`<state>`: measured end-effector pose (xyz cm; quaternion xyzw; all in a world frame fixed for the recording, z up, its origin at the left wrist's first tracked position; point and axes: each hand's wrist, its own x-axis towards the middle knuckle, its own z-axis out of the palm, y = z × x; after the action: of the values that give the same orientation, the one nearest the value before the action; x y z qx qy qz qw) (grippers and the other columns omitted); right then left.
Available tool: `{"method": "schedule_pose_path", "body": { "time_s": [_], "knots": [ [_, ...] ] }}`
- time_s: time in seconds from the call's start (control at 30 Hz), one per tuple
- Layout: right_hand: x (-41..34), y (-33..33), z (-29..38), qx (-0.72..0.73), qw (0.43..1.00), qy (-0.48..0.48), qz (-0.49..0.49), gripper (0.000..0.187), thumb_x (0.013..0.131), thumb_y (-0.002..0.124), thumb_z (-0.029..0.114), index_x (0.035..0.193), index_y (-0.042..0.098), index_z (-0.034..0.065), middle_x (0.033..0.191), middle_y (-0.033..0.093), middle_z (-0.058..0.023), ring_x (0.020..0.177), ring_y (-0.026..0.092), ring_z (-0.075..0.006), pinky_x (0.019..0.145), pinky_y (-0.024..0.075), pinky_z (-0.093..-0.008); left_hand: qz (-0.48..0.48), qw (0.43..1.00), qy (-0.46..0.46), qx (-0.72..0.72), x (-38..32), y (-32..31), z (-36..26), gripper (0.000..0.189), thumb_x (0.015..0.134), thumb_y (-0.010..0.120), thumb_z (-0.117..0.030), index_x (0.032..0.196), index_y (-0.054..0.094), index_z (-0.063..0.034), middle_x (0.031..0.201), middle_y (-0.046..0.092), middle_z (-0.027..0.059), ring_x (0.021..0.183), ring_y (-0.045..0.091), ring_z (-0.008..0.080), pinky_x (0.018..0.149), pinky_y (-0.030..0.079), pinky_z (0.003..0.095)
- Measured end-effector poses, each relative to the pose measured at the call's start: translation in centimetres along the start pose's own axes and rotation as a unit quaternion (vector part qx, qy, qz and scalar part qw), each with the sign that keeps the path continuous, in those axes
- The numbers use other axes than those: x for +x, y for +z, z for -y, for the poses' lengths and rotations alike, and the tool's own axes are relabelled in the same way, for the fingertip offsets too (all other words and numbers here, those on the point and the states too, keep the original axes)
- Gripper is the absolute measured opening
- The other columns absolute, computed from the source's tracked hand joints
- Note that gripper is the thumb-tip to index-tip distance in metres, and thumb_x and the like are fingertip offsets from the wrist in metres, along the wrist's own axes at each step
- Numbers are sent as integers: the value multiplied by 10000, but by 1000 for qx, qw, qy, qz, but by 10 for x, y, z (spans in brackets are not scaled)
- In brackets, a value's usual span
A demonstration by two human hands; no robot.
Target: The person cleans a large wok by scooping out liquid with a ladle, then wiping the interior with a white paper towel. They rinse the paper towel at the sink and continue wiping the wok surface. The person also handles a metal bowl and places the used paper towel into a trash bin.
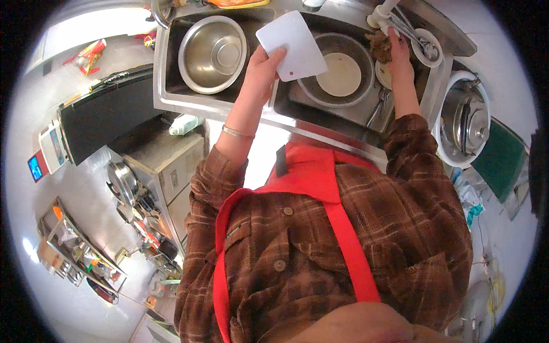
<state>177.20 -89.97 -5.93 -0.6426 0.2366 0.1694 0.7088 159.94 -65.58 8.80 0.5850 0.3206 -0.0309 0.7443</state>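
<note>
My left hand (pixel 265 68) grips a flat white plastic scraper (pixel 294 45) with a small red dot, held over the divider between two sink basins. In the right basin, my right hand (pixel 399 53) touches a brown scrubbing cloth or sponge (pixel 379 46); how firmly it holds this is not plain. Below the scraper stands a round metal basin (pixel 366 81) with whitish liquid in it. A steel bowl (pixel 201 64) sits in the left basin. Beside my right hand are a small bowl (pixel 384 76) and a white cup (pixel 422 58) holding metal utensils.
The steel sink rim (pixel 206 109) runs in front of me. A faucet (pixel 159 15) rises at the left, and a white pipe (pixel 378 17) stands at the upper right. Right of the sink, a white tub (pixel 446 148) holds a lidded steel pot (pixel 476 124). A plastic bottle (pixel 186 124) lies at the left.
</note>
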Motion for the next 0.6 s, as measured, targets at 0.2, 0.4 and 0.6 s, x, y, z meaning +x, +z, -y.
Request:
{"method": "schedule_pose_path", "body": {
  "time_s": [0.2,0.4,0.6],
  "knots": [
    [-35,14,13,21,996,-68,48,667,739,593,415,1202,344,3,1145,438,-82,1020,449,-186,849,362,-297,-16,1000,-7,25,9,11,-5,321,823,499,-160,1123,433,-66,1005,535,49,876,540,157,688,469,298],
    [-67,37,-27,169,976,20,138,465,805,528,320,1173,398,67,1122,469,-60,995,475,-172,851,388,-303,6,999,36,33,21,18,3,338,820,512,-165,1124,429,-43,1003,535,59,882,536,152,697,465,287],
    [-116,130,47,-144,902,-348,214,337,788,504,230,1097,497,95,1128,468,-80,1037,448,-226,837,375,-344,15,989,99,109,31,34,7,269,821,484,-109,1074,453,-24,957,542,44,837,524,113,704,424,228]
  ]
}}
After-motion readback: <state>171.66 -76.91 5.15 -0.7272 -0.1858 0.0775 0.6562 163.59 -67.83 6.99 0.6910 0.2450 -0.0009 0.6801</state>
